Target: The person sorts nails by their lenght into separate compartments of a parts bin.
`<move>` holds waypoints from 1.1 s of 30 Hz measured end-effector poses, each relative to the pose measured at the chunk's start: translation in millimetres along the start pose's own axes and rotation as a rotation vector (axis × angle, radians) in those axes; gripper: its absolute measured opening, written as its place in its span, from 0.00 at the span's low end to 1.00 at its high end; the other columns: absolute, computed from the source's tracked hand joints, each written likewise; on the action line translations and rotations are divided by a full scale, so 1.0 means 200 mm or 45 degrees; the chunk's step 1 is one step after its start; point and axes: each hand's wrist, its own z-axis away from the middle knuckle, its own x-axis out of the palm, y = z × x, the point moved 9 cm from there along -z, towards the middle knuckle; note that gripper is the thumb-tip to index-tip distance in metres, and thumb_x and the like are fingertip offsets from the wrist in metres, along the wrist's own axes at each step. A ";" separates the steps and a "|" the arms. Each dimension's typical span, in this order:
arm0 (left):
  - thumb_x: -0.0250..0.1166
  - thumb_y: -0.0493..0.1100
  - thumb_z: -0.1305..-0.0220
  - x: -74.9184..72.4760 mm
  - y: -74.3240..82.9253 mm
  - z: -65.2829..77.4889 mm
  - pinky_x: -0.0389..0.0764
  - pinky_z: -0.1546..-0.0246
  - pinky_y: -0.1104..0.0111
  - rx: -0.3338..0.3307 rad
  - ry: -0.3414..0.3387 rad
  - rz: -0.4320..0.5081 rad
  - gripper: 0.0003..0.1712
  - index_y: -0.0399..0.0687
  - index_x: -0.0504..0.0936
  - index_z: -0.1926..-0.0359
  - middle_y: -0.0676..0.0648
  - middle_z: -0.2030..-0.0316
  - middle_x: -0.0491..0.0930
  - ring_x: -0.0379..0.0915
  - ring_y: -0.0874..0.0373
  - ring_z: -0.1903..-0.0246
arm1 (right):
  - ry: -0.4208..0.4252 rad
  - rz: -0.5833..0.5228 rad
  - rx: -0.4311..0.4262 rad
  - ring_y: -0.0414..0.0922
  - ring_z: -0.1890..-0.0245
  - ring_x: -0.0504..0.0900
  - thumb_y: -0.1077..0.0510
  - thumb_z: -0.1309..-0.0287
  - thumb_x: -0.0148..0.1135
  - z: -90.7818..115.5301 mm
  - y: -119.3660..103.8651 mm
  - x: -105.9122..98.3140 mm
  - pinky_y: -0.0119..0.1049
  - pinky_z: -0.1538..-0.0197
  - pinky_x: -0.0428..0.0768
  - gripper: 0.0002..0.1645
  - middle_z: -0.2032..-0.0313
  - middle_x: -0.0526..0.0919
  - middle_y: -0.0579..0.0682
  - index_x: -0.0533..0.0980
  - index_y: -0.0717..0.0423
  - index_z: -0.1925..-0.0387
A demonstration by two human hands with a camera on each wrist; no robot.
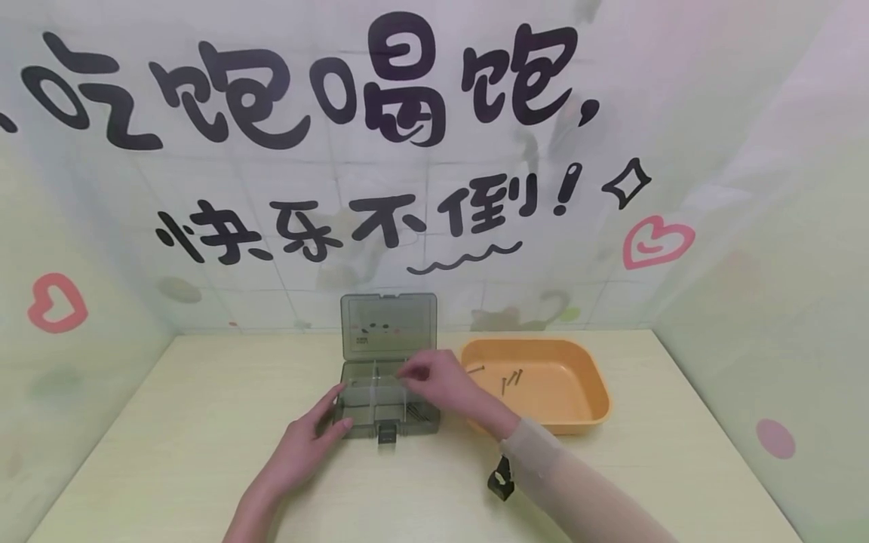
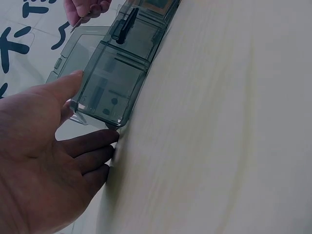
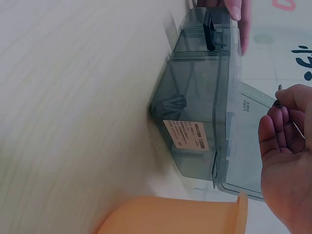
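Note:
A grey see-through compartment box [image 1: 424, 427] stands on the table with its lid [image 1: 407, 324] raised at the back. My left hand [image 1: 299, 449] rests at its left end, thumb along the top edge and the other fingers extended by the side wall. Over the right back compartment, my right hand [image 1: 437, 378] pinches a screw [image 2: 75, 23] between thumb and fingertips, also seen in the right wrist view. Several screws [image 3: 170, 105] lie bunched in the front right compartment. Right of the box, an orange tray [image 1: 597, 369] has several loose screws [image 1: 511, 379] in it.
A black latch [image 1: 387, 432] sticks out from the box's front. Behind the table stands a wall [image 1: 305, 173] with printed characters. The tray sits close beside the box, under my right forearm. A small black clip-like thing [image 1: 501, 479] is next to the right sleeve.

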 end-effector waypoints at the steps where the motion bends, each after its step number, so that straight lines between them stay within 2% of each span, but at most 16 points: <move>1: 0.62 0.54 0.25 0.00 0.00 0.00 0.60 0.32 0.36 0.002 0.001 -0.001 0.39 0.54 0.58 0.20 0.26 0.32 0.67 0.61 0.28 0.31 | -0.001 0.001 0.001 0.38 0.65 0.81 0.68 0.38 0.67 0.00 0.00 0.01 0.29 0.59 0.83 0.08 0.63 0.86 0.48 0.86 0.62 0.57; 12: 0.62 0.55 0.25 0.00 -0.01 0.00 0.60 0.33 0.35 -0.001 0.010 -0.006 0.40 0.54 0.58 0.20 0.25 0.32 0.67 0.61 0.27 0.32 | -0.039 0.070 -0.016 0.36 0.68 0.78 0.69 0.40 0.69 -0.01 0.01 0.07 0.27 0.63 0.81 0.09 0.66 0.85 0.46 0.86 0.63 0.57; 21: 0.62 0.53 0.24 0.02 -0.02 0.00 0.59 0.32 0.36 -0.004 0.005 0.011 0.39 0.55 0.58 0.19 0.25 0.32 0.66 0.60 0.27 0.31 | -0.047 0.086 0.011 0.37 0.65 0.80 0.68 0.38 0.68 -0.01 0.02 0.10 0.27 0.60 0.81 0.08 0.62 0.87 0.50 0.86 0.61 0.57; 28: 0.61 0.52 0.24 0.01 -0.02 -0.01 0.59 0.32 0.36 -0.007 0.004 0.004 0.38 0.56 0.58 0.19 0.26 0.31 0.66 0.60 0.28 0.31 | -0.057 0.072 0.056 0.36 0.66 0.79 0.67 0.37 0.67 0.01 0.07 0.07 0.27 0.60 0.82 0.11 0.61 0.86 0.47 0.86 0.61 0.54; 33: 0.61 0.52 0.24 0.01 -0.01 -0.01 0.58 0.32 0.36 -0.006 0.004 0.004 0.38 0.56 0.58 0.19 0.26 0.31 0.66 0.59 0.28 0.31 | -0.021 0.011 0.087 0.37 0.64 0.80 0.67 0.37 0.67 0.04 0.08 0.02 0.29 0.59 0.82 0.11 0.61 0.86 0.47 0.85 0.61 0.54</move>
